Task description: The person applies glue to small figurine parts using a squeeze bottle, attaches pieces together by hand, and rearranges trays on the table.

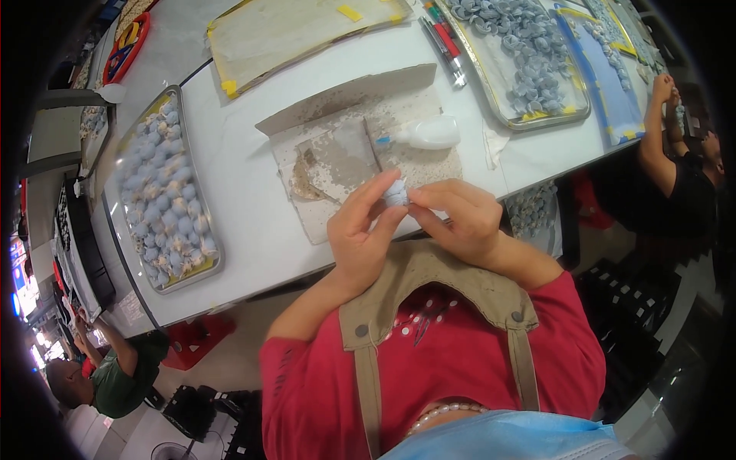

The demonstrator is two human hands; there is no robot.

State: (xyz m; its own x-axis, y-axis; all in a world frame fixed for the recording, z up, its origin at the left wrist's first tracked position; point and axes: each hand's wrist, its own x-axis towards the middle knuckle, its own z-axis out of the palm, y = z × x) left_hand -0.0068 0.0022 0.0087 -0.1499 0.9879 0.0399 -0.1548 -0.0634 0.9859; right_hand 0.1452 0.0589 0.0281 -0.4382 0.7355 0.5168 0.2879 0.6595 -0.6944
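My left hand (359, 230) and my right hand (466, 218) meet at the table's near edge, above the cardboard. A small blue-grey rounded piece (395, 193) sits between them, pinched by the thumb and fingers of both hands. Its finer detail is too small to tell. Just beyond my hands lies a stained, glue-crusted sheet of cardboard (337, 103) with a raised far flap. On it a white squeeze bottle (434, 133) with a blue tip lies on its side, the tip pointing left.
To the left stands a metal tray (186, 282) of blue-grey balls. At right is another tray (529, 123) of curled blue-grey pieces, with pens (445, 46) beside it. A yellow-edged tray (307, 42) lies far back. Other people (119, 368) work at both sides.
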